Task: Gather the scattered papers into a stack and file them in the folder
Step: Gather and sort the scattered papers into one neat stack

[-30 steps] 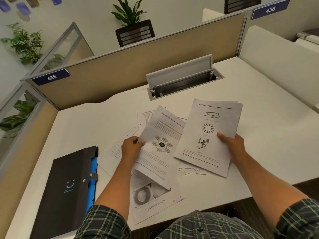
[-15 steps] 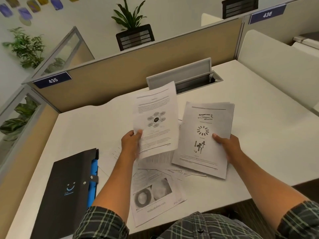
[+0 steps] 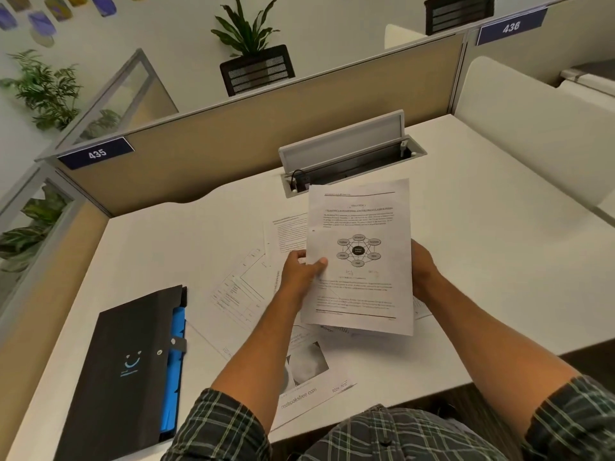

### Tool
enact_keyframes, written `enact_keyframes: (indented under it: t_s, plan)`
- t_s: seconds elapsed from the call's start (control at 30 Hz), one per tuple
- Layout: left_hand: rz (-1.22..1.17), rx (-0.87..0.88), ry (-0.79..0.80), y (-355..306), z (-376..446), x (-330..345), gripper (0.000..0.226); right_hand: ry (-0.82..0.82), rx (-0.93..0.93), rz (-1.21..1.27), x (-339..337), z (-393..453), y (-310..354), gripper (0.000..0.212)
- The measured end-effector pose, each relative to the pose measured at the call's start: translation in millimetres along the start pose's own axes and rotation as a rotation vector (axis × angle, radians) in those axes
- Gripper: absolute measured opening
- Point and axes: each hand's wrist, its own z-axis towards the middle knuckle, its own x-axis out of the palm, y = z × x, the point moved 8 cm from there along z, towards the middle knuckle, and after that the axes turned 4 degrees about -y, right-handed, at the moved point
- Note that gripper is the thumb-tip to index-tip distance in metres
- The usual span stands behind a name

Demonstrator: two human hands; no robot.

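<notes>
Both the left hand (image 3: 301,271) and right hand (image 3: 424,271) are gripping the gathered sheets (image 3: 359,257), mid-stacking; next, collecting the loose papers (image 3: 246,291) lying on the worktop (image 3: 499,261)

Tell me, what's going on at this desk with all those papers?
A person is tidying up loose papers. Both hands hold a small stack above the desk: the left hand pinches its left edge and the right hand grips its right edge. The top page shows a diagram of linked ovals. More sheets lie scattered underneath, not yet gathered. The black folder lies shut at the left of the desk, so nothing looks filed yet.
</notes>
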Motion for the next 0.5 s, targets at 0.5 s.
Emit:
enact_keyframes:
  t_s: [0.5]
  plan:
    - [0.278, 0.164, -0.093, -3.0, 3.7, -47.9, 0.011, -0.065, -0.087, -0.084, -25.9, 9.9, -13.2, 0.032]
